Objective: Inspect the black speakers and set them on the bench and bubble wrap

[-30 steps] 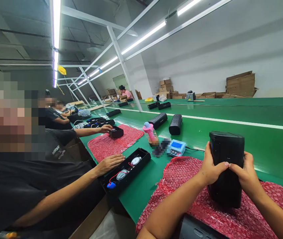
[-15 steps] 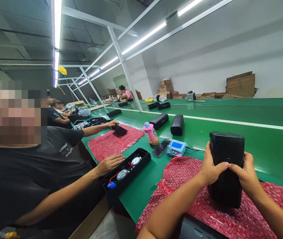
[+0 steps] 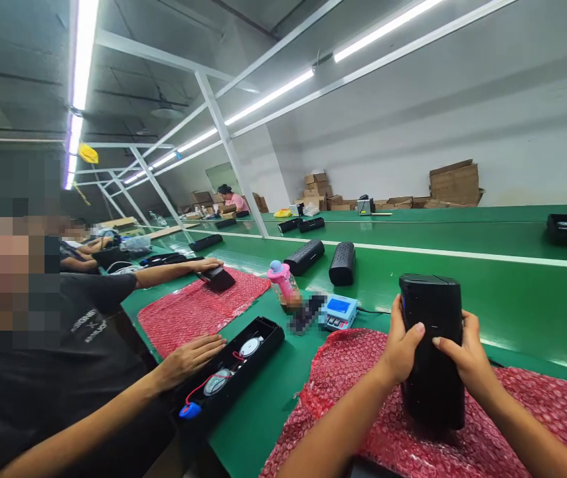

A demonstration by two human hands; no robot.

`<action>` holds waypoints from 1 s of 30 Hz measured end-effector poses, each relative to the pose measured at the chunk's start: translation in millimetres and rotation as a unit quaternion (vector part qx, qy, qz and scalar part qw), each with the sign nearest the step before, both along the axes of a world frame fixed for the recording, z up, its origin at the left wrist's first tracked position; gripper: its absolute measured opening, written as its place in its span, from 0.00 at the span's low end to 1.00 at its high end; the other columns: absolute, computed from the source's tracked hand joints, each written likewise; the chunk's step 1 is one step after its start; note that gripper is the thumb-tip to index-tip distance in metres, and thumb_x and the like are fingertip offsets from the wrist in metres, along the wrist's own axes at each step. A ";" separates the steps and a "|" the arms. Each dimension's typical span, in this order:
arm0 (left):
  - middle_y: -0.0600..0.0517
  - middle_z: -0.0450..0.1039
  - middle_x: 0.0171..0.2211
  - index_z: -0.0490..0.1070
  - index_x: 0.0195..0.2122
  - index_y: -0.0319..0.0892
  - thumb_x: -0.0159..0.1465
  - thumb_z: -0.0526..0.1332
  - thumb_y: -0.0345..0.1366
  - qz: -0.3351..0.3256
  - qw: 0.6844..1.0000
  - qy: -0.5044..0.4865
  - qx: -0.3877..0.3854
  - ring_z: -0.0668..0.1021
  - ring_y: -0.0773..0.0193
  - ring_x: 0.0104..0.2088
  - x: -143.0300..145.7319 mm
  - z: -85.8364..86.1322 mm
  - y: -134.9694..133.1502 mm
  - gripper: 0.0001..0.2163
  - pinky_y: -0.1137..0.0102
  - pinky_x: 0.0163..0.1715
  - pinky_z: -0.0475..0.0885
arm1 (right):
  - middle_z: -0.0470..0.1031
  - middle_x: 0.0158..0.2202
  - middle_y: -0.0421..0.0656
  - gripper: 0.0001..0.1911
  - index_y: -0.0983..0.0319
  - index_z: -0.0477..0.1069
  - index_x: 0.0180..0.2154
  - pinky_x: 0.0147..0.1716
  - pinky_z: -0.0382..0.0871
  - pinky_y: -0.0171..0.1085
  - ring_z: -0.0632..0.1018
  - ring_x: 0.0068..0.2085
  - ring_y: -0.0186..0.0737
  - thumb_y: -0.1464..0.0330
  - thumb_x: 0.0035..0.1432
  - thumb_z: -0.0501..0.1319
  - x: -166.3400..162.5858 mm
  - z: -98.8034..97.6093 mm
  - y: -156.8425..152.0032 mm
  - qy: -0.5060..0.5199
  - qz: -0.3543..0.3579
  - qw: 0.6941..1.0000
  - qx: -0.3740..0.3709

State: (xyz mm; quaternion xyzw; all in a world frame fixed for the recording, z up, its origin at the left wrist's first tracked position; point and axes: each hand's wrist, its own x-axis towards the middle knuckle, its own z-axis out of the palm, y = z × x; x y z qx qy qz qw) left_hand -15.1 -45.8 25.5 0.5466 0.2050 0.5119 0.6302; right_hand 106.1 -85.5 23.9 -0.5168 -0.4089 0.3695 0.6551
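Note:
A black speaker point(image 3: 433, 372) stands upright on red bubble wrap point(image 3: 348, 385) in front of me. My left hand point(image 3: 403, 345) grips its left side, the thumb lying on the near face. On the opposite side my right hand point(image 3: 465, 352) is wrapped round it, its thumb also on the near face. The thumbs are apart. Fingers behind the speaker are partly hidden. Beyond the bubble wrap sits a light-blue device with a screen point(image 3: 339, 311), a cable running from it. At the bottom edge, part of another dark object point(image 3: 373, 469) shows below my left forearm.
At left a co-worker's hand point(image 3: 191, 362) rests by an open black speaker housing point(image 3: 263, 362) with wired drivers. Their other hand holds a black part point(image 3: 221, 279) over more bubble wrap point(image 3: 174, 318). A pink bottle point(image 3: 284, 285) and black speakers point(image 3: 342, 264) stand on the green table point(image 3: 253, 421).
My thumbs have moved apart on the speaker, which stays upright between my hands. The view has shifted to the right, and a dark housing now shows at the far right.

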 end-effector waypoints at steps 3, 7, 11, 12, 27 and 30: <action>0.40 0.54 0.63 0.46 0.62 0.41 0.55 0.65 0.56 0.009 1.000 -0.013 -0.019 0.60 0.48 0.63 0.2 1.5 1.8 0.42 0.58 0.63 0.55 | 0.66 0.47 0.47 0.37 0.57 0.53 0.50 0.52 0.66 0.52 0.70 0.52 0.54 0.47 0.45 0.63 2.7 -4.1 3.7 0.030 0.038 0.999 0.003; 0.41 0.61 0.58 0.50 0.59 0.41 0.53 0.67 0.54 0.029 0.998 -0.036 -0.050 0.65 0.50 0.59 -0.9 3.2 5.7 0.40 0.60 0.59 0.61 | 0.63 0.55 0.49 0.39 0.56 0.51 0.54 0.57 0.62 0.52 0.66 0.58 0.54 0.44 0.47 0.61 5.3 -11.4 9.4 0.060 0.086 0.994 0.014; 0.42 0.64 0.54 0.51 0.59 0.41 0.54 0.66 0.53 0.049 0.996 -0.040 -0.066 0.69 0.51 0.55 -1.2 0.9 9.6 0.38 0.59 0.56 0.64 | 0.55 0.63 0.49 0.43 0.55 0.48 0.59 0.62 0.56 0.51 0.60 0.63 0.53 0.45 0.48 0.61 6.7 -21.5 16.5 0.072 0.128 0.989 0.028; 0.42 0.64 0.54 0.50 0.59 0.41 0.54 0.65 0.53 0.055 0.995 -0.041 -0.066 0.69 0.52 0.54 -1.0 -0.4 10.4 0.38 0.59 0.56 0.64 | 0.54 0.64 0.49 0.44 0.55 0.47 0.60 0.62 0.56 0.51 0.59 0.64 0.53 0.45 0.48 0.61 7.1 -24.0 18.0 0.072 0.138 0.987 0.030; 0.43 0.66 0.53 0.55 0.58 0.41 0.56 0.64 0.53 0.096 0.993 -0.035 -0.056 0.69 0.54 0.54 -0.8 -4.0 14.8 0.34 0.61 0.56 0.64 | 0.43 0.68 0.53 0.63 0.57 0.31 0.66 0.63 0.53 0.54 0.57 0.65 0.55 0.52 0.42 0.71 9.1 -32.9 17.4 -0.006 0.216 0.973 0.082; 0.44 0.66 0.53 0.56 0.57 0.41 0.57 0.64 0.51 0.099 0.993 -0.035 -0.054 0.70 0.55 0.53 -1.5 -3.9 14.7 0.32 0.62 0.55 0.65 | 0.41 0.68 0.54 0.64 0.58 0.29 0.66 0.64 0.52 0.54 0.56 0.65 0.55 0.53 0.42 0.71 9.6 -32.5 16.8 -0.011 0.227 0.971 0.080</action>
